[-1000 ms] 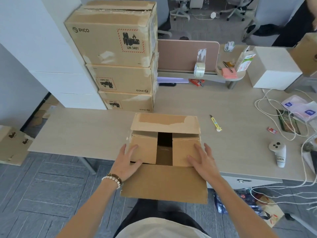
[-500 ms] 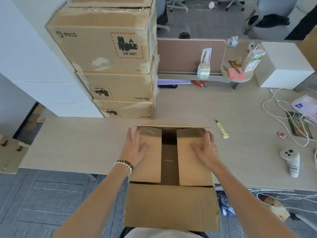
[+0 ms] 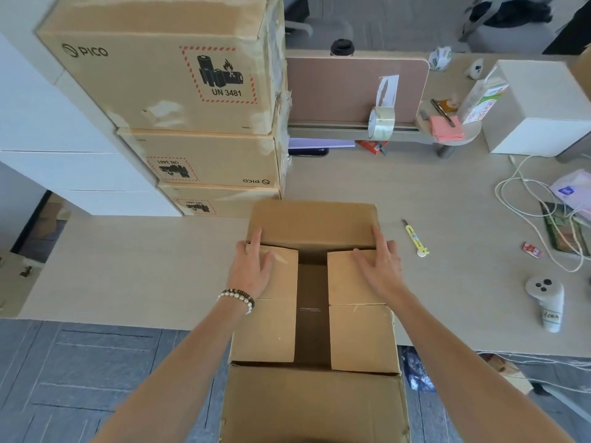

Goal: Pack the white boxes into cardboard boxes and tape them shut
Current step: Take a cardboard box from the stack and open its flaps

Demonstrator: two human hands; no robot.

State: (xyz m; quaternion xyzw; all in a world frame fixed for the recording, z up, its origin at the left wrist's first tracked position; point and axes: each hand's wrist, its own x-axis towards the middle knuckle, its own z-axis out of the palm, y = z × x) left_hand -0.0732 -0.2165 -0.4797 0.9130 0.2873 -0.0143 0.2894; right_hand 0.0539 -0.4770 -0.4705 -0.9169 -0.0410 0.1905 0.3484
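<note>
Item: cardboard box [image 3: 311, 314], open carton at the near edge of the desk [image 3: 447, 203], its near side overhanging toward me.

Flaps: two short side flaps folded inward, a dark gap between them. Far long flap [image 3: 311, 223] standing up. Near long flap [image 3: 315, 407] hanging out toward my body.

My left hand [image 3: 252, 270]: fingers straight and spread, flat on the left side flap near its far end, fingertips touching the base of the far flap. Holds nothing.

My right hand [image 3: 379, 265]: likewise flat on the right side flap, fingers extended, gripping nothing.

White box [image 3: 540, 107]: far right part of the desk, well apart from the carton.

Packing tape roll [image 3: 380, 123]: upright on the ledge under the pink divider panel [image 3: 355, 91], a loose tail of tape stuck up the panel.

Other stock: three stacked PICO cartons [image 3: 192, 100], far left; yellow utility knife [image 3: 415, 238], just right of the carton.

Step in hand, as I judge it: closing one end of the carton, side flaps down, long flaps not yet.

Next move calls for: drawing the far flap down, bringing the near flap up to meet it, then reaching for the tape.
</note>
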